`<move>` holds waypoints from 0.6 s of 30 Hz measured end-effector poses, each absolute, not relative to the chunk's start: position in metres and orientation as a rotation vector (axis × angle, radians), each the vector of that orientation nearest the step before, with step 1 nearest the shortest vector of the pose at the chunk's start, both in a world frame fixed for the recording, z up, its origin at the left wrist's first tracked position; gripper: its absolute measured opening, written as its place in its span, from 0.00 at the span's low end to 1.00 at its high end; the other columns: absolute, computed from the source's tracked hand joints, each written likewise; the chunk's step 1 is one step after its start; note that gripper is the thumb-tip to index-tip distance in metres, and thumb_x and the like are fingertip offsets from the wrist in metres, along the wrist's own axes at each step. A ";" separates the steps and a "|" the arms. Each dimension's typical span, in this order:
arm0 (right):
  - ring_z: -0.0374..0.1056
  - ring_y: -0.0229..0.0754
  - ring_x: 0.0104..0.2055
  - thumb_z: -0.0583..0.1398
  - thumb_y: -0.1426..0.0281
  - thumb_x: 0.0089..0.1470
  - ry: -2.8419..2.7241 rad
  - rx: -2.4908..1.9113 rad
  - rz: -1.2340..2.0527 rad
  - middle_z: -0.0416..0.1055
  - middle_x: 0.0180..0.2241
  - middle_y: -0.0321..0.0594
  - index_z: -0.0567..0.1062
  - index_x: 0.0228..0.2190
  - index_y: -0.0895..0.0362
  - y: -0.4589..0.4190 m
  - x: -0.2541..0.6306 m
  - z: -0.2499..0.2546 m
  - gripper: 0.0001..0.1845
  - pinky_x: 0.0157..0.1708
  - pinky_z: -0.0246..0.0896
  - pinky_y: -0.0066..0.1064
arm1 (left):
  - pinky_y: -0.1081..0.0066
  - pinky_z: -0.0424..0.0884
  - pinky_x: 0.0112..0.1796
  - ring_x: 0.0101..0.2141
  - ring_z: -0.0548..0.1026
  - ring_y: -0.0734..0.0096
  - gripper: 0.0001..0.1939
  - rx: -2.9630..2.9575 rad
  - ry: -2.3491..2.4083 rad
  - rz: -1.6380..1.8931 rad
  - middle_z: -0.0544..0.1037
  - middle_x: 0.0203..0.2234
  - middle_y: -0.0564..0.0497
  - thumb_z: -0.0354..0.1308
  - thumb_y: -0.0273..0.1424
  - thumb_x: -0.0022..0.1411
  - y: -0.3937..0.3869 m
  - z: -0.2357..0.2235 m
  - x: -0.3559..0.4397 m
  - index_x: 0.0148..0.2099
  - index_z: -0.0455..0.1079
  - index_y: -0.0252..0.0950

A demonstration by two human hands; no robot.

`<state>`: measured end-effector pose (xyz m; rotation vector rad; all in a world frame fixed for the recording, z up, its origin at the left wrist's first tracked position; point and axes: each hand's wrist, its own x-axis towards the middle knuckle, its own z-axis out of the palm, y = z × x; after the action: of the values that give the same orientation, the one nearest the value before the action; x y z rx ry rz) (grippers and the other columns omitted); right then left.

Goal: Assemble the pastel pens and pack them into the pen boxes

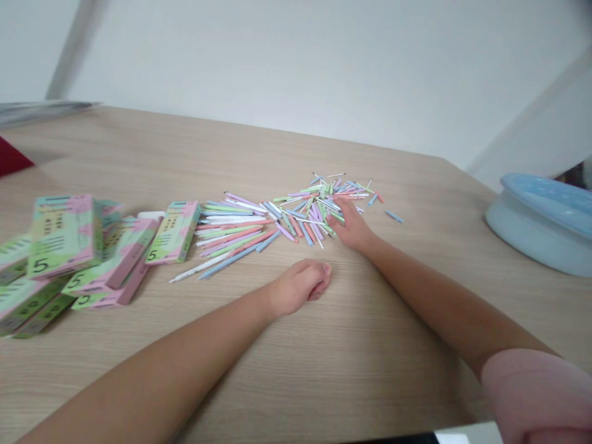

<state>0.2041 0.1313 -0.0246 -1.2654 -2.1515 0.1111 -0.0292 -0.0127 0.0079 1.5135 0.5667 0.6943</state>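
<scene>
Head view: clock directions read from the frame's middle, twelve at the far table edge.
Short pastel sticks: a jumbled pile near the centre, towards one o'clock; the longer pens lie side by side at nine.
Right hand: fingers parted, at the pile's four o'clock edge; whether a stick is pinched, I cannot tell.
Left hand: curled closed on the wood at six, apart from the pile; its inside is hidden.
Handling: probably light, stiff, smooth and quick to roll; best pinched mid-length, between thumb and forefinger.
Cartons: stacked between eight and nine, probably thin card, easily dented.
Writing: a bold "5" on several cartons; smaller characters are blurred, no brand readable.
</scene>
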 end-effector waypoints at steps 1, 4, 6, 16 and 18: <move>0.55 0.56 0.70 0.53 0.54 0.67 -2.123 -1.253 0.115 0.62 0.67 0.58 0.62 0.66 0.57 0.138 0.203 -0.025 0.33 0.70 0.47 0.54 | 0.69 0.54 0.25 0.19 0.58 0.75 0.25 1.505 0.563 0.693 0.59 0.16 0.56 0.45 0.46 0.68 -0.014 0.010 -0.029 0.22 0.58 0.38; 0.59 0.56 0.67 0.51 0.51 0.68 -2.024 -1.249 0.112 0.65 0.63 0.60 0.64 0.64 0.59 0.158 0.197 -0.029 0.33 0.69 0.50 0.52 | 0.69 0.53 0.24 0.19 0.57 0.75 0.25 1.474 0.554 0.687 0.58 0.15 0.57 0.45 0.47 0.67 -0.016 0.013 -0.029 0.22 0.57 0.39; 0.61 0.55 0.66 0.50 0.49 0.68 -1.967 -1.257 0.095 0.66 0.62 0.59 0.65 0.63 0.60 0.171 0.190 -0.032 0.34 0.68 0.53 0.50 | 0.69 0.53 0.24 0.19 0.56 0.76 0.25 1.463 0.550 0.686 0.58 0.15 0.57 0.46 0.47 0.67 -0.016 0.013 -0.029 0.22 0.57 0.39; 0.65 0.51 0.63 0.48 0.67 0.70 -2.061 -1.485 -0.009 0.72 0.58 0.55 0.74 0.56 0.62 0.266 0.153 -0.004 0.22 0.66 0.55 0.45 | 0.68 0.54 0.25 0.21 0.56 0.76 0.23 1.389 0.567 0.669 0.58 0.16 0.57 0.48 0.46 0.66 -0.017 0.010 -0.031 0.22 0.57 0.38; 0.68 0.52 0.61 0.52 0.68 0.70 -2.180 -1.574 0.021 0.74 0.56 0.53 0.77 0.52 0.61 0.287 0.151 0.005 0.19 0.64 0.59 0.46 | 0.68 0.54 0.25 0.21 0.56 0.76 0.23 1.370 0.577 0.664 0.58 0.16 0.57 0.48 0.46 0.66 -0.018 0.010 -0.032 0.22 0.57 0.38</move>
<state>0.1510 0.2869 0.0049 -1.5744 -2.1799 0.0210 -0.0317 -0.0179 0.0100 1.3697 0.5769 0.6638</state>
